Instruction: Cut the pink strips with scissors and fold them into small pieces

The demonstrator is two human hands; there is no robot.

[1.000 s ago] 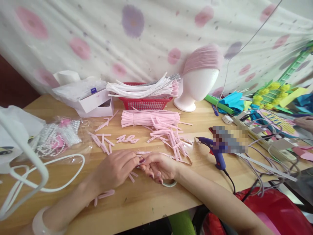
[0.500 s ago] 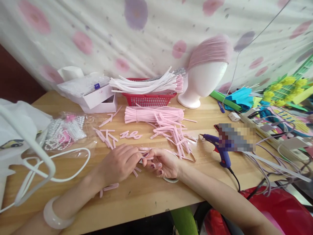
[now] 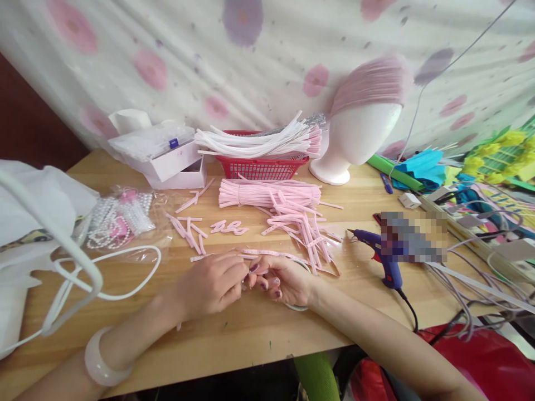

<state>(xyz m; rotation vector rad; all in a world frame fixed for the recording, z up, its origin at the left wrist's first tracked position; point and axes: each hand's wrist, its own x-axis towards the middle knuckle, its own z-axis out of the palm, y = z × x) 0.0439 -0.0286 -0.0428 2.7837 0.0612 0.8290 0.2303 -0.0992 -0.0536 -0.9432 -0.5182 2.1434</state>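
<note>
My left hand (image 3: 213,284) is closed with its knuckles up, and its fingertips meet those of my right hand (image 3: 286,281). The right hand lies palm up with curled, painted fingertips. Between them is a small piece of pink pipe cleaner, mostly hidden by the fingers. Just behind the hands runs a pink tape measure (image 3: 261,253). Beyond it lie looped pink pipe cleaner shapes (image 3: 229,227), short cut pieces (image 3: 190,236) and a heap of bent pink pipe cleaners (image 3: 303,231). A thin pale ring (image 3: 297,307) shows partly from under my right hand.
A pink pipe cleaner bundle (image 3: 270,194) lies before a red basket (image 3: 263,168). A foam head (image 3: 359,133) stands behind. To the right are a blue glue gun (image 3: 390,270) and cables; to the left, bagged beads (image 3: 121,220) and a white cord (image 3: 156,267).
The view has shifted slightly, so the table things sit further right. My left hand has turned a little and now covers more of the small pink piece. Both hands stay together.
</note>
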